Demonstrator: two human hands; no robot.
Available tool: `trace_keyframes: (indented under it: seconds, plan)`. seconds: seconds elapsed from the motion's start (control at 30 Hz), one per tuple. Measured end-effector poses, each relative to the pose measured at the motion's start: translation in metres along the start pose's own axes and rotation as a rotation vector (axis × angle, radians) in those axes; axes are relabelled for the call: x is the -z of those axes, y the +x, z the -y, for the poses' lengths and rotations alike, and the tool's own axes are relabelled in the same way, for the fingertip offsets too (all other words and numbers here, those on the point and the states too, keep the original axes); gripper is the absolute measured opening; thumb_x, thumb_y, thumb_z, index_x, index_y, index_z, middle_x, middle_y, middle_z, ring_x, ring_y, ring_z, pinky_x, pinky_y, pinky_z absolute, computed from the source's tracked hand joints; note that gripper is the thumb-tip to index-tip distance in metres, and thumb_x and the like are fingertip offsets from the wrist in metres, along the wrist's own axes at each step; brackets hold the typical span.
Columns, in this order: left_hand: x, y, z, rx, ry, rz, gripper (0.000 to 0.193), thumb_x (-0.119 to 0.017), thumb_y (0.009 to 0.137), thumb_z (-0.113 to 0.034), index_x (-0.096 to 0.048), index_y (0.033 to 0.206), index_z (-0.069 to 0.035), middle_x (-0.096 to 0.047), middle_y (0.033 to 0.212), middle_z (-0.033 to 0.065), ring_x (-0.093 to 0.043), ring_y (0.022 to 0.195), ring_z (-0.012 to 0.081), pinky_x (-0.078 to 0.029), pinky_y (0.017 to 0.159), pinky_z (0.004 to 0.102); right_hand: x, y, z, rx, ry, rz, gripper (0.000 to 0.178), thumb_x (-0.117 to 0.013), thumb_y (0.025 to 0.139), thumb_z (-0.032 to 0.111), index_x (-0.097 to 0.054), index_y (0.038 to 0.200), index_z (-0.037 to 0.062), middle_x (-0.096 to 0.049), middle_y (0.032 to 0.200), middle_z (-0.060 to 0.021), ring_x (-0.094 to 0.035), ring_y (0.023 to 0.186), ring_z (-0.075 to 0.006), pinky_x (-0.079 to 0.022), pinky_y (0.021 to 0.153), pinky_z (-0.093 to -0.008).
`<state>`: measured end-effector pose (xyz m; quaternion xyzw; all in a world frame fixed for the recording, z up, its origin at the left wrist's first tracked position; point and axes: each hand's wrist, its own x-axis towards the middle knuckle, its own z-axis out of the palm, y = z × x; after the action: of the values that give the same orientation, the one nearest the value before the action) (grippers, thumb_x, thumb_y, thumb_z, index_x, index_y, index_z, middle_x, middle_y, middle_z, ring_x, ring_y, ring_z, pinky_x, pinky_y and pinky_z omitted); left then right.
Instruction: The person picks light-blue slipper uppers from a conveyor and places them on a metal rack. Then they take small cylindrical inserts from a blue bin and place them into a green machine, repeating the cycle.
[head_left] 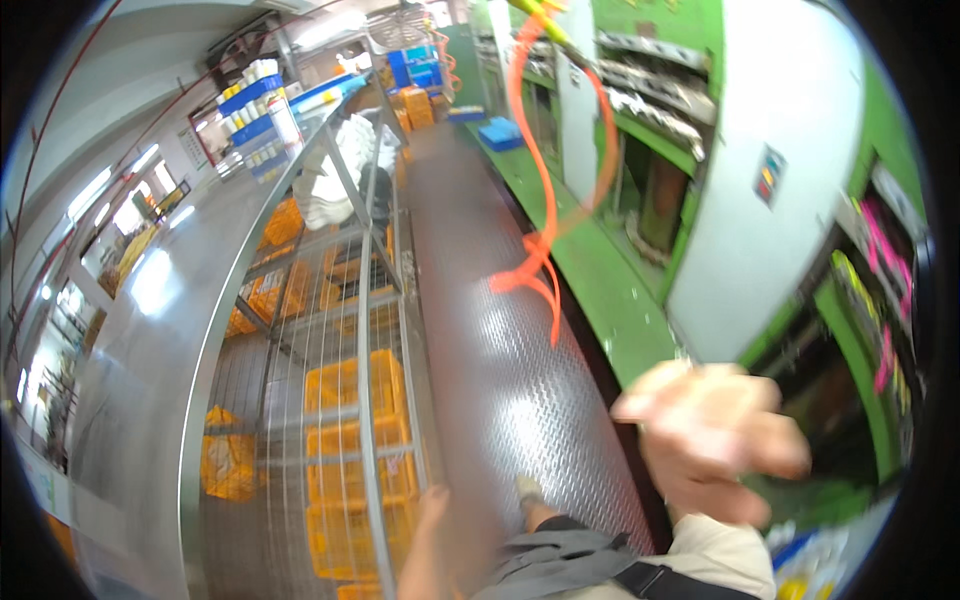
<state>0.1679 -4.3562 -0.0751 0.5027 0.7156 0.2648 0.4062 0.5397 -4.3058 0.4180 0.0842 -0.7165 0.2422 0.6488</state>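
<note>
My right hand [710,430] is raised at the lower right, in front of the green machine. Motion smears it, but its fingers look loosely apart and nothing shows in them. Low in the view, my left hand [432,505] is a blur beside the metal rack [372,450]; its fingers cannot be made out, nor whether it touches the rack. Stacked orange crates [335,470] stand inside the rack. Ahead of me an orange coiled hose [540,265] dangles over the walkway, apart from both hands.
A textured metal walkway [540,400] runs ahead between the rack and green machines [610,290]. On the left lies a long steel tabletop [150,370]. White bundled material [335,190] sits on the rack. Blue trays [500,132] rest on the green ledge.
</note>
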Motion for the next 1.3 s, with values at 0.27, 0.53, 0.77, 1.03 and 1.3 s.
trace_keyframes:
  seconds: [0.27,0.53,0.77,1.03,1.3]
  plan:
    - [0.010,0.175,0.086,0.505,0.058,0.201,0.036,-0.058,0.100,-0.028,-0.062,0.072,-0.005,-0.060,0.063,0.0072,-0.053,0.057,0.0227,-0.044,0.056,0.0371,0.175,-0.018,-0.455,-0.783,-0.307,-0.317,0.049,-0.042,0.109,0.037,-0.048,0.140,0.0000,-0.055,0.136,-0.0138,-0.056,0.124,-0.0240,-0.051,0.096,-0.0364]
    - [0.065,0.568,-0.017,0.814,-0.335,0.201,0.042,-0.059,0.098,-0.034,-0.065,0.114,0.005,-0.070,0.103,0.0158,-0.065,0.096,0.0308,-0.051,0.085,0.0409,0.372,-0.031,-0.772,-0.918,-0.859,-0.927,0.028,-0.050,0.107,0.026,-0.060,0.122,0.0045,-0.060,0.125,-0.0070,-0.057,0.113,-0.0163,-0.050,0.089,-0.0326]
    - [0.138,1.150,-0.371,-0.206,-0.074,0.084,0.046,-0.065,0.097,-0.028,-0.059,0.130,0.002,-0.065,0.129,0.0201,-0.064,0.116,0.0293,-0.050,0.096,0.0388,0.473,-0.031,-1.013,-1.088,-1.000,-0.836,0.022,-0.059,0.100,0.009,-0.058,0.122,0.0028,-0.061,0.119,-0.0066,-0.057,0.112,-0.0165,-0.048,0.091,-0.0318]
    - [0.169,1.537,-0.459,-0.083,-0.313,0.092,0.037,-0.063,0.098,-0.025,-0.060,0.124,0.001,-0.066,0.100,0.0071,-0.062,0.088,0.0176,-0.051,0.076,0.0361,0.567,-0.084,-1.456,-1.508,-0.909,-0.447,0.037,-0.068,0.093,0.013,-0.057,0.127,0.0024,-0.062,0.116,-0.0098,-0.061,0.107,-0.0210,-0.052,0.092,-0.0360]
    - [0.212,1.638,-0.348,0.879,-0.012,0.262,0.034,-0.064,0.094,-0.033,-0.068,0.100,-0.001,-0.067,0.084,0.0097,-0.065,0.078,0.0239,-0.052,0.071,0.0395,0.622,0.092,-1.872,-1.015,-0.564,0.399,0.038,-0.069,0.092,0.022,-0.063,0.124,0.0036,-0.059,0.133,-0.0179,-0.051,0.127,-0.0362,-0.044,0.105,-0.0443]
